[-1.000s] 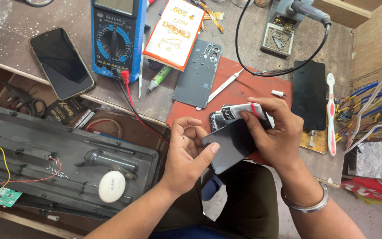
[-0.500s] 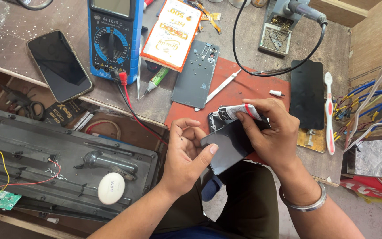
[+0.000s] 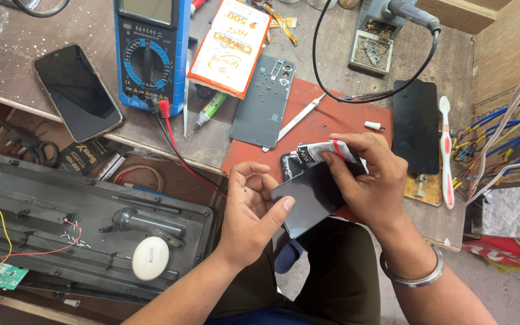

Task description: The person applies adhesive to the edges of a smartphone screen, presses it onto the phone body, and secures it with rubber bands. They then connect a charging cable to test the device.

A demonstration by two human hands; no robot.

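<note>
Head view: a dark, glossy phone (image 3: 311, 195) sits above the lap at the table (image 3: 19, 36) edge, the left hand (image 3: 254, 210) clamped on its lower corner, the right hand (image 3: 371, 180) pinching it and a small white tube (image 3: 326, 150), beside a red mat (image 3: 332, 120) on scuffed wood.

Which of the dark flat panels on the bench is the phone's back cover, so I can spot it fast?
Start at the blue multimeter at the top of the bench. To its right lies an orange packet, and just beyond that the back cover. Unlike the glossy black phone and screen panel, it is matte grey with camera cutouts.
</note>
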